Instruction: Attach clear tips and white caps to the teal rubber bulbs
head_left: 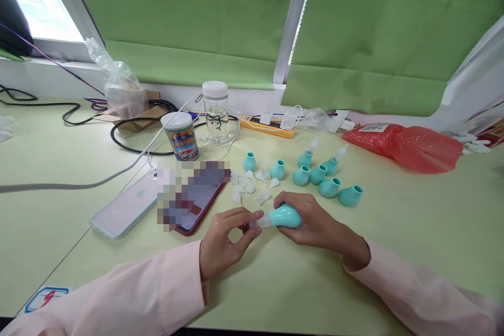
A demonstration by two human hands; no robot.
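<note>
My right hand (309,218) is wrapped round a glossy turquoise rubber bulb (286,216), which lies sideways with its neck to the left. A clear plastic nozzle piece (264,220) sits at the bulb's neck. Thumb and forefinger of my left hand (228,239) pinch the nozzle's outer end. Behind my hands lie loose white and clear small plastic parts (248,184). Several open-necked turquoise bulbs (350,196) stand to the right of these. Two bulbs farther back, one of them this bulb (305,158), carry pointed translucent tips (314,144).
Two phones, a pale one (126,205) and a red-cased one (205,199), lie on the left. Behind them stand a printed canister (183,139) and a clear bottle (216,115). Cables, an orange power strip (268,127) and a red plastic bag (425,148) line the back.
</note>
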